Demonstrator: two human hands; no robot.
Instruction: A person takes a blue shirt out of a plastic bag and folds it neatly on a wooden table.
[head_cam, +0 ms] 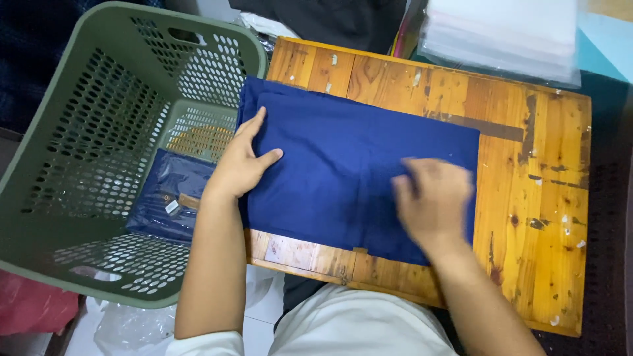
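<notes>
Both your hands lie on the folded blue cloth

A green perforated plastic basket [99, 151] holds a bagged blue garment [168, 198]. Your left hand [241, 165] pins the soft cloth [343, 178] at its left edge, fingers together, thumb spread, steadying it on the worn wooden table [534, 198]. Your right hand [432, 201] is blurred; its fingers I cannot tell.

Green perforated basket [79, 165], clear plastic bags [508, 36]

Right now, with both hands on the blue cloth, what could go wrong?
The folded blue cloth overhangs the wooden table at the edge beside the green basket, so it could slip off there. The right hand looks blurred, probably moving, and might wrinkle the fold while the left hand presses only one side.
</notes>
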